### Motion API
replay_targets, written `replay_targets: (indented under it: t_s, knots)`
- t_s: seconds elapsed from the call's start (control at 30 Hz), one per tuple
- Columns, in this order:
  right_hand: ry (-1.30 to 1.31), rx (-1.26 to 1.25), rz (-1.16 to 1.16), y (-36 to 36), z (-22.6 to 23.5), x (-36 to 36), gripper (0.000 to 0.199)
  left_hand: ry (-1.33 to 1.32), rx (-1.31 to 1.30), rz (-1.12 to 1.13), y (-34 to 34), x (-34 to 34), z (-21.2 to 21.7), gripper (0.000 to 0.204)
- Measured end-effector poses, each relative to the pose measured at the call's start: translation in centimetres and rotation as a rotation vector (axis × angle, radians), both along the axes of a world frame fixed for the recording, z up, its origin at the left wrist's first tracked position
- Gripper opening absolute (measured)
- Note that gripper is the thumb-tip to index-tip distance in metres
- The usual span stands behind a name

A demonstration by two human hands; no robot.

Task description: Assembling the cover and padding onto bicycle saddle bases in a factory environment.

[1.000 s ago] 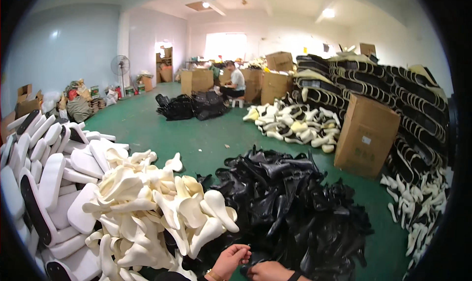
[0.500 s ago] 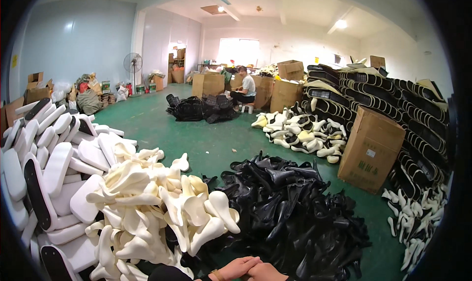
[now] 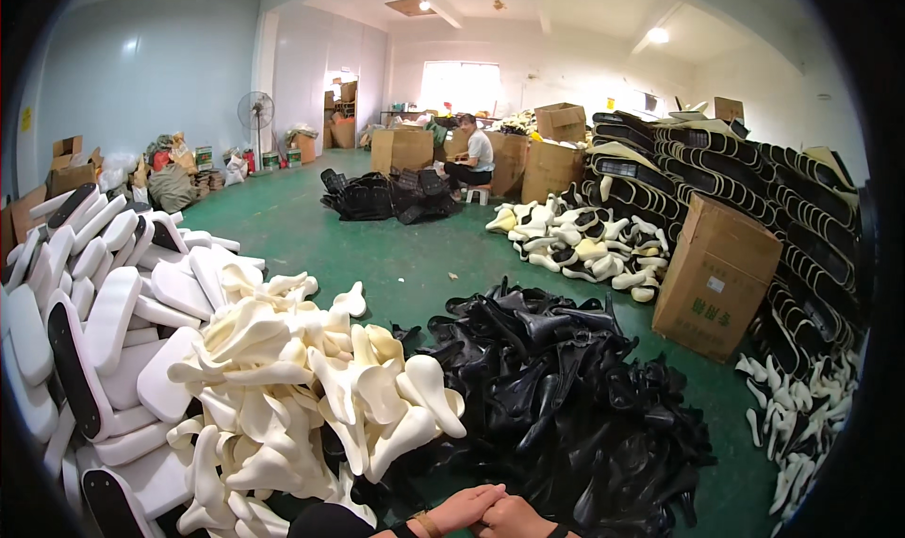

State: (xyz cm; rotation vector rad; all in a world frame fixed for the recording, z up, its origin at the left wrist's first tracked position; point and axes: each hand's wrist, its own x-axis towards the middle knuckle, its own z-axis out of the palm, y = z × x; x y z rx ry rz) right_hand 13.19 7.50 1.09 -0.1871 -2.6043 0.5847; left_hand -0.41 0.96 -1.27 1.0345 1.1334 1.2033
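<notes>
My left hand (image 3: 468,506) and my right hand (image 3: 515,518) are clasped together at the lower edge. The left fingers lie pressed together over the right hand, whose own fingers are curled in. No object shows in either hand. Just beyond them on the right lies a large heap of glossy black bicycle-saddle-shaped covers (image 3: 556,387). On the left, nearest the left hand, is a pile of cream saddle-shaped foam pads (image 3: 273,444). Both hands are apart from these heaps.
White long pads (image 3: 118,321) are stacked at far left. A tall cardboard box (image 3: 716,279) stands right, before stacked black-and-cream seat parts (image 3: 716,175). More pads (image 3: 584,246) lie on the green floor (image 3: 283,227). A person (image 3: 471,161) sits beyond a black heap (image 3: 386,197).
The view has shifted slightly. My clasped hands appear a little higher and further right in the picture, still together. The seated person's head has turned. The heaps look unchanged.
</notes>
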Motion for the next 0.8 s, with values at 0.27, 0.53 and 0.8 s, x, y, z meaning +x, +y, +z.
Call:
replay_targets:
  t_s: [0.27, 0.53, 0.8]
  knots:
    - [0.105, -0.012, 0.006, -0.3, -2.0, -0.7, 0.012, 0.261, 0.045, 0.016, 0.3, -0.2, 0.9, 0.040]
    - [0.040, -0.072, -0.014, -0.5, 0.3, 0.2, 0.012, 0.344, 0.067, 0.087, 0.3, 0.4, 1.0, 0.037]
    - [-0.058, 0.013, -0.051, -0.3, 1.7, 0.2, 0.016, 0.362, 0.109, 0.210, 0.4, 0.9, -0.4, 0.036]
